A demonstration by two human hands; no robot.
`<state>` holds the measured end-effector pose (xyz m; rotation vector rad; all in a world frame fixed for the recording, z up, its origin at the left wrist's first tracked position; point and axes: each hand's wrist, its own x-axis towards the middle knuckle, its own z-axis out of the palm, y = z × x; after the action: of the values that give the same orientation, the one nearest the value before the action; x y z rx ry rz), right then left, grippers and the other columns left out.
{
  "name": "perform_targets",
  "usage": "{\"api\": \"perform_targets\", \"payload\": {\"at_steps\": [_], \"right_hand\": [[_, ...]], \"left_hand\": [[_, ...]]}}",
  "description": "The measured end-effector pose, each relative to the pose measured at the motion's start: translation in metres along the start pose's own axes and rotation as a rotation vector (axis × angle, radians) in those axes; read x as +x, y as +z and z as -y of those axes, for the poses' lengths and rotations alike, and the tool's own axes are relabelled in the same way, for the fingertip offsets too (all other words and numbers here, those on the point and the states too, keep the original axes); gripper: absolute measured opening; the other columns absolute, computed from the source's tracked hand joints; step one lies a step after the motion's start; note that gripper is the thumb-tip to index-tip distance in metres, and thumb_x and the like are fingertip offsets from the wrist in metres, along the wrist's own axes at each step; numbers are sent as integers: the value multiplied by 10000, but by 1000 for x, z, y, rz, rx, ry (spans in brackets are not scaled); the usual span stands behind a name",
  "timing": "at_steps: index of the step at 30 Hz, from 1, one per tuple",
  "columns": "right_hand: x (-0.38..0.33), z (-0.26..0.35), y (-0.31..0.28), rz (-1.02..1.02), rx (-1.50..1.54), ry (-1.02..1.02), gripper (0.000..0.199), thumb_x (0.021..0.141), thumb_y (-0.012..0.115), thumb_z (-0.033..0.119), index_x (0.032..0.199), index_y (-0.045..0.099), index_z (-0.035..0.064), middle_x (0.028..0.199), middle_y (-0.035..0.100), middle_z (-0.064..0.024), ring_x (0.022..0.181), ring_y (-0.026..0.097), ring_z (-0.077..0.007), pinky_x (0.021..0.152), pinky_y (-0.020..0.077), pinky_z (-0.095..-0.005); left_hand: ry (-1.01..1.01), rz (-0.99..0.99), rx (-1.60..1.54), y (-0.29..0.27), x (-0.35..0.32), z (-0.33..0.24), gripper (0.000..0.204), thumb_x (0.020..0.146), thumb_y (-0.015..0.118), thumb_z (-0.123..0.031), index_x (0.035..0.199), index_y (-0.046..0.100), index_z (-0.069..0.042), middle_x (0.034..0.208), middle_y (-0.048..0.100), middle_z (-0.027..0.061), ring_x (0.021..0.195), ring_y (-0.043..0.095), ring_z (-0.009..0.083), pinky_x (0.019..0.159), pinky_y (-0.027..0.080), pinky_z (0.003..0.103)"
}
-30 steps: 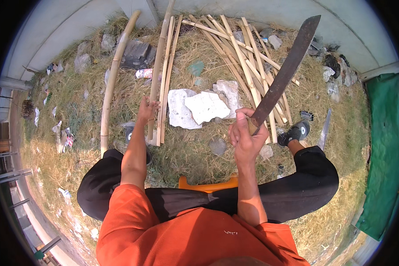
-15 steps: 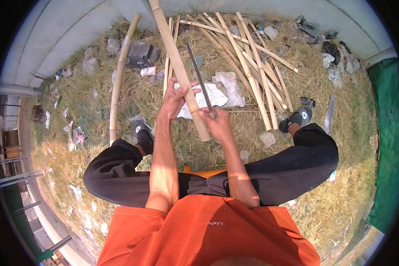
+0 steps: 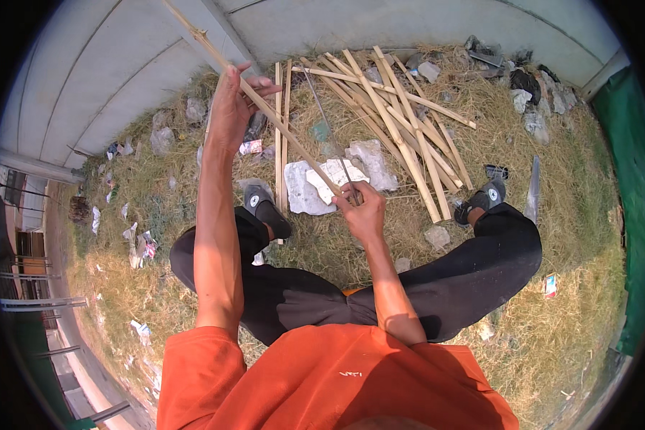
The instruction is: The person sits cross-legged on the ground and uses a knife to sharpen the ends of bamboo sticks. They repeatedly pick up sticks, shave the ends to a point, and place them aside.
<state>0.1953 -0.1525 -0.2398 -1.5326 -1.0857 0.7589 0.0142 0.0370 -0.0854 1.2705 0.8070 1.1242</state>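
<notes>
A long bamboo strip [image 3: 283,129] slants from the far upper left down toward my right hand, its narrow edge facing up. My left hand [image 3: 235,104] holds it farther up, loosely, with the strip lying in the crook of the thumb and the fingers partly stretched out. My right hand [image 3: 363,211] is closed at the strip's near end, and its fingers also grip a long, thin, dark-bladed knife [image 3: 325,118]. The blade points away from me, crossing to the right of the strip. The knife's handle is hidden in the hand. Below them lie pale stone slabs [image 3: 308,190].
Several split bamboo strips [image 3: 401,122] lie piled beyond my right hand, with two more strips [image 3: 282,143] left of the knife. Another blade [image 3: 533,190] stands beside my right foot. A grey wall [image 3: 380,21] closes the far side; a green sheet [image 3: 627,201] hangs at right.
The strip has turned from its broad face to its narrow edge. My left hand has moved farther up and left along it, its fingers loosening. My left foot and knee have shifted right.
</notes>
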Motion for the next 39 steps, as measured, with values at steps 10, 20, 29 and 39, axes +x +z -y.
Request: {"api": "perform_targets", "payload": {"at_steps": [10,20,29,39], "right_hand": [[-9,14,-27,-98,39,157,302,842,725,229,978,685,-38,632,641,-89,600,639,-127,512,444,-267],[-80,9,-40,101,156,503,487,991,455,394,844,664,-20,499,476,-17,429,467,-104,432,355,-301],[-87,-18,-9,216,-283,409,528,1008,369,360,766,629,-31,641,602,-212,616,580,-432,643,450,-480],[-91,-45,9,228,-422,456,591,990,390,417,752,651,-58,755,624,-297,793,588,-514,747,440,-538]], "left_hand": [[451,-145,-108,20,19,-28,269,879,633,-53,846,377,-129,567,422,7,388,433,134,427,401,286],[567,-203,-46,43,-15,24,397,996,508,-314,682,387,-102,504,341,-21,388,328,75,366,314,247],[607,-364,46,66,-44,39,453,1026,458,-329,645,370,-100,494,341,-46,406,303,46,391,222,238],[582,-442,-44,53,-44,40,454,1025,461,-342,653,356,-103,496,308,-49,419,247,41,409,152,245]]}}
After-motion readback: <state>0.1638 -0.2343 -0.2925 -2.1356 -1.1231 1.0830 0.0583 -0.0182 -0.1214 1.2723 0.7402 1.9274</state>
